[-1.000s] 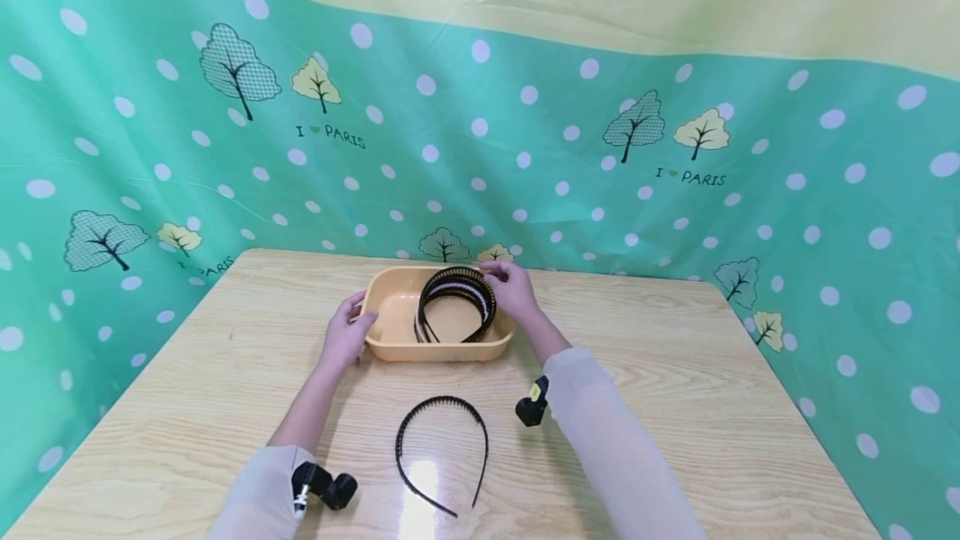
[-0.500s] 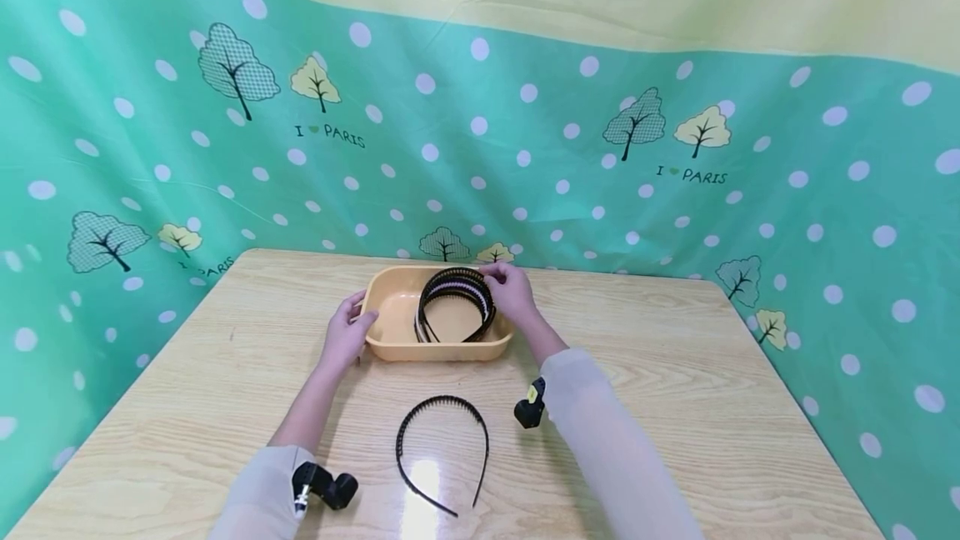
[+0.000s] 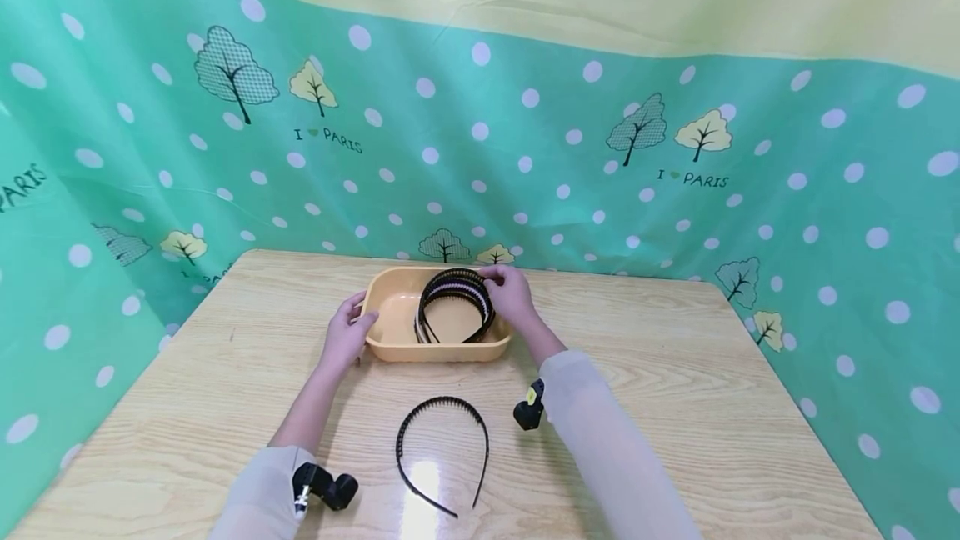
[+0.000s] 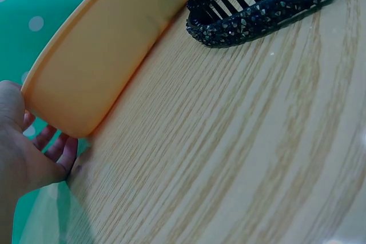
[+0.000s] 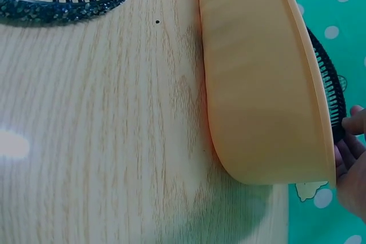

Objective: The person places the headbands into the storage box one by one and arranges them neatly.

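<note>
A pale orange plastic basin [image 3: 438,352] sits toward the back of the table, with several headbands [image 3: 455,280] standing nested in its right half. Most are black with comb teeth; one shows a whitish band. My left hand [image 3: 347,334] grips the basin's left end, thumb over the rim and fingers on the outer wall, as the left wrist view also shows. At the right end, my right hand [image 3: 510,294] pinches a black toothed headband [image 5: 329,78] just above the rim, its fingers partly hidden behind the basin. One black glittery headband [image 3: 405,432] lies alone on the table in front.
The wooden table [image 3: 660,407] reaches back to a green dotted curtain [image 3: 480,148] printed with trees. Black wrist cameras sit on both sleeves, the left camera [image 3: 324,486] near the loose headband. A bright light reflection [image 3: 422,490] falls inside that headband's curve.
My right hand and the headbands under it have shifted very slightly. The left hand, basin and loose headband stay in place. The curtain at the left has swayed.
</note>
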Demonstrator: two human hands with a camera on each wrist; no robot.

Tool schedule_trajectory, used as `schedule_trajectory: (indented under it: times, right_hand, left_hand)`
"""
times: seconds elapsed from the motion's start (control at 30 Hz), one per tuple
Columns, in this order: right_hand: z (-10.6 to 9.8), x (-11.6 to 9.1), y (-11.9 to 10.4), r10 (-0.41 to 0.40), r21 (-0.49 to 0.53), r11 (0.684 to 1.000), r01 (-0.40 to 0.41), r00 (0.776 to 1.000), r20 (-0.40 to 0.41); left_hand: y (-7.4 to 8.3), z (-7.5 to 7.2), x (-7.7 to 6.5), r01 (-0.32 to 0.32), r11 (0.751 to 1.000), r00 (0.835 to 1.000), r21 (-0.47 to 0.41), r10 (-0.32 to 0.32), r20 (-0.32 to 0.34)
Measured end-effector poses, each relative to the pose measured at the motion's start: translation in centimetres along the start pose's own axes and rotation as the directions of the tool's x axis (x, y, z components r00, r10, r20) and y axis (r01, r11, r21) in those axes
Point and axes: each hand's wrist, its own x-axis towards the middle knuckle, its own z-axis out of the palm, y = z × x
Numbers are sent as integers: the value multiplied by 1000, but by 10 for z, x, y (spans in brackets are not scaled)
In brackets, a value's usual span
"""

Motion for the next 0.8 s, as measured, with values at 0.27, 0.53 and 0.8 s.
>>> schedule_trajectory:
  times: [0.27, 0.53, 0.8]
  right_hand:
    - [-3, -4, -1, 4, -2, 1000, -4, 1000, -4]
    - [-6, -4, -2, -6, -5, 1000, 5, 1000, -18]
    - [-9, -5, -3, -11, 14, 1000, 11, 999, -38]
  left_hand:
    - [2, 1, -8, 13, 1000, 1000, -5, -13, 1]
    - [1, 1, -8, 8, 1000, 1000, -7, -8, -4]
    - [0, 2, -7, -1, 1000, 1000, -1, 1, -5]
